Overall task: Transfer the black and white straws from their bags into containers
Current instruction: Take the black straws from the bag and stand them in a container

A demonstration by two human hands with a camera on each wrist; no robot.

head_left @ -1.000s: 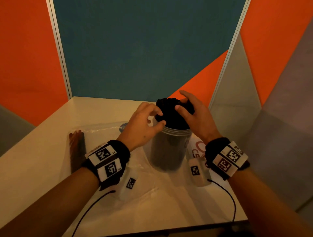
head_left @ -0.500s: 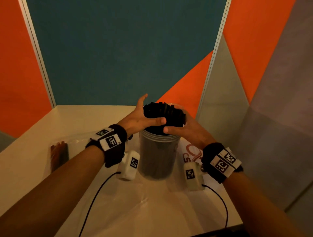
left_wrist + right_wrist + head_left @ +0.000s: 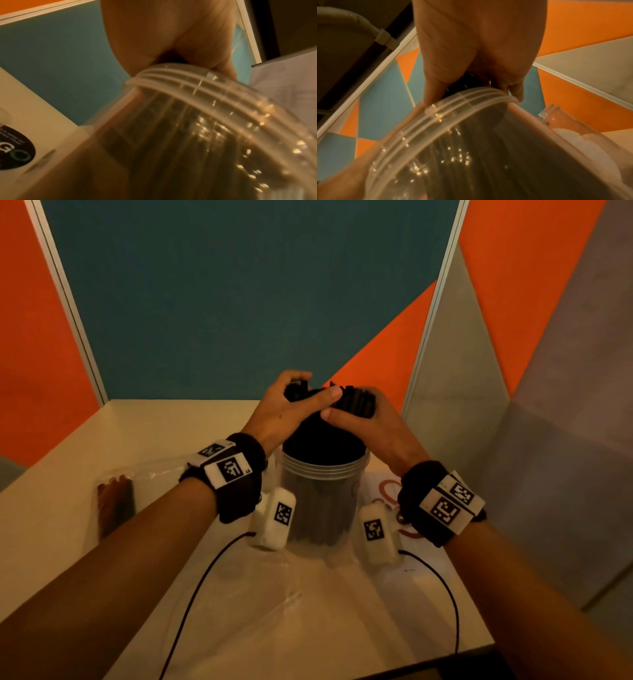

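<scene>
A clear plastic container (image 3: 323, 501) stands upright in the middle of the table, packed with black straws (image 3: 356, 404) that rise above its ridged rim (image 3: 197, 86). My left hand (image 3: 291, 402) wraps the straw tops from the left, thumb across the front. My right hand (image 3: 363, 419) cups the same bundle from the right, thumb touching the left thumb. In both wrist views the palm hides most of the straw tops; dark straws (image 3: 471, 155) show through the container wall. No white straws are visible.
A clear plastic bag (image 3: 113, 505) holding a few brownish straws lies at the left. More crumpled clear plastic (image 3: 260, 601) spreads in front of the container. A second clear container (image 3: 556, 115) stands behind it. Partition walls close the back and right.
Both hands have closed tighter around the straw tops; the left fingers, straight half a second ago, now curl over the bundle. The container has stayed in place.
</scene>
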